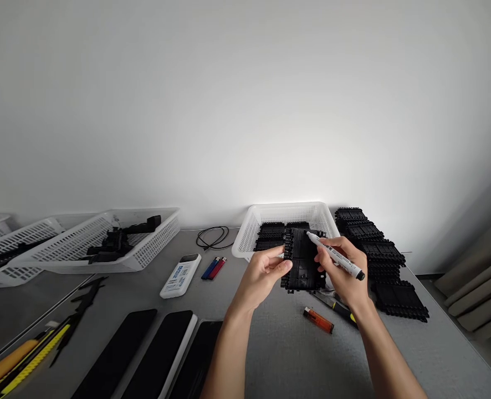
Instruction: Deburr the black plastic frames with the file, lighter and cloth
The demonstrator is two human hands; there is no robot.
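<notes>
A black plastic panel (302, 260) with toothed edges is raised over the table, its left edge pinched between the thumb and fingers of my left hand (262, 274). In my right hand (345, 269) is a white marker pen (337, 259) with a black end, slanting up to the left. The pen's tip end lies at the panel's upper part; whether it touches I cannot tell. Behind the panel stands a white plastic basket (245, 238) holding several similar black panels (270, 230). More black panels (380, 252) are stacked at its right.
An orange lighter (318, 320) and a yellow-black utility knife (339, 309) lie below my hands. Leftward are two lighters (214, 268), a white power bank (180, 276), a black cable (213, 238), dark phone-like slabs (160, 354) and white baskets (135, 260) with black parts.
</notes>
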